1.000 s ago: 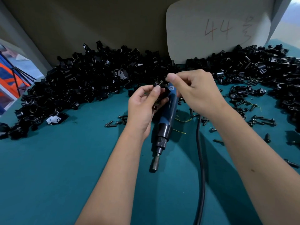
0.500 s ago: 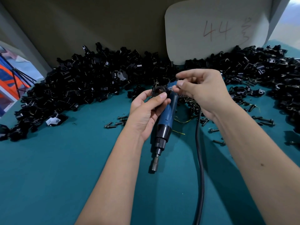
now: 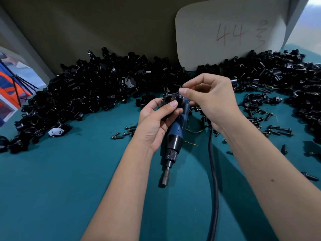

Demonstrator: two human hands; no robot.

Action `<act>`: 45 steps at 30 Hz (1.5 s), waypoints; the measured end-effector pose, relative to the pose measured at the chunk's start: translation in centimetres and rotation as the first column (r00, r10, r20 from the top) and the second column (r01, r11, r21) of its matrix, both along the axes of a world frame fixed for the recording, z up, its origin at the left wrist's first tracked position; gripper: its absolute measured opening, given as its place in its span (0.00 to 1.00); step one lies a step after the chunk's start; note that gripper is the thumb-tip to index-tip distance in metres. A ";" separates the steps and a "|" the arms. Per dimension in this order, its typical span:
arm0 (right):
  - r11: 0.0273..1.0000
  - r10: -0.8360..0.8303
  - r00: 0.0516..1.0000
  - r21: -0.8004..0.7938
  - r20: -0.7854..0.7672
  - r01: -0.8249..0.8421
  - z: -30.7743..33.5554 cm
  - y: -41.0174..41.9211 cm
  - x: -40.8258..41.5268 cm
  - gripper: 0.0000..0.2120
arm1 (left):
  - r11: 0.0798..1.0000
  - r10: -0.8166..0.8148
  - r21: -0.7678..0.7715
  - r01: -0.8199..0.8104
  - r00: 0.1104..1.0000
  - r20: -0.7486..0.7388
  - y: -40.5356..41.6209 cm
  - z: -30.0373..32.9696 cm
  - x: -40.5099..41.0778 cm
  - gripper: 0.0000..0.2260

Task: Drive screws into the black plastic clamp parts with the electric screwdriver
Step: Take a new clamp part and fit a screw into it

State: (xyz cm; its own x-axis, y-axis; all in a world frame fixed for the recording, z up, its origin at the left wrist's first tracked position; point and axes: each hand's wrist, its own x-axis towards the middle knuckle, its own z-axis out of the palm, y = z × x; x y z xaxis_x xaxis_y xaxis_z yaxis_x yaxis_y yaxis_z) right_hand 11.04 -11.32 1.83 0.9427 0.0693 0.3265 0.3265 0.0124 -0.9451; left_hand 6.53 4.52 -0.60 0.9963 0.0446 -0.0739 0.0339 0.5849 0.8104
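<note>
- Teal table point(image 3: 52, 188): wide cloth-covered surface, everything below resting on it.
- Heap of black clamp parts point(image 3: 90, 94): long loose pile along the far edge, left through right, banked against a grey backboard point(image 3: 104, 28). No bin, tray or box in view; parts and screws lying loose on the cloth.
- White card point(image 3: 225, 32): far right, leaning on the backboard, "44" handwritten in red.
- Electric screwdriver point(image 3: 173, 138): centre, blue body, bit end pointing near, lying flat between the forearms. Unheld, by the look of it, though its far end is hidden under the hands. Black cable point(image 3: 214, 180) trailing toward the near edge.
- Left hand point(image 3: 156, 122): fingers and thumb curled round one clamp part point(image 3: 171, 100), held up just above the tool's far end.
- Right hand point(image 3: 212, 100): thumb and forefinger pinched together at the clamp's right side, presumably on a screw; too small to confirm.
- Loose screws point(image 3: 278, 131): scattered right of centre, a few more at centre-left.
- Step, as judged: seating a screw in the clamp by hand, driving not yet begun.
- Next move, as judged: free the right hand, pick up the driver, set bit squarely on the screw head, keep clamp steady.
</note>
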 end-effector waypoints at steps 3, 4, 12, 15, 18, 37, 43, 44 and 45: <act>0.996 -0.028 0.999 -0.085 0.035 0.031 -0.2 -0.2 0.4 0.07 | 1.000 -0.013 0.002 0.013 1.000 0.009 0.2 0.0 0.0 0.17; 0.995 -0.035 0.999 -0.094 0.040 0.038 -0.3 -0.3 0.4 0.06 | 1.000 -0.022 0.003 0.022 1.000 0.013 0.2 0.0 0.0 0.16; 0.999 -0.029 0.999 0.027 0.037 0.028 -0.5 -0.2 0.5 0.06 | 0.999 -0.039 0.007 0.039 0.999 0.014 0.2 0.0 0.0 0.11; 0.998 0.020 0.999 -0.058 0.032 -0.018 -0.6 -0.2 0.5 0.06 | 0.999 -0.035 0.015 0.035 0.999 0.024 0.2 -0.1 0.1 0.10; 0.992 0.092 0.995 -0.096 0.039 -0.087 -0.5 -0.5 0.6 0.05 | 1.000 -0.030 -0.001 0.030 0.999 0.017 0.1 0.0 0.0 0.12; 0.988 0.147 0.988 -0.048 -0.043 -0.149 0.0 0.1 -0.1 0.06 | 0.993 -0.075 -0.089 0.077 0.997 0.029 0.4 -0.1 -0.2 0.10; 0.975 -0.086 0.993 -0.199 0.086 0.102 -0.2 0.9 -0.3 0.18 | 0.998 -0.060 -0.030 0.061 0.997 0.044 0.1 0.0 -0.4 0.09; 0.968 -0.116 0.988 -0.212 0.099 0.134 -0.2 1.0 -0.4 0.20 | 0.999 -0.047 -0.008 0.047 0.998 0.047 0.0 0.0 -0.4 0.10; 0.963 -0.138 0.985 -0.219 0.107 0.158 -0.2 1.1 -0.4 0.21 | 0.999 -0.034 0.008 0.034 0.998 0.050 0.1 0.0 -0.3 0.11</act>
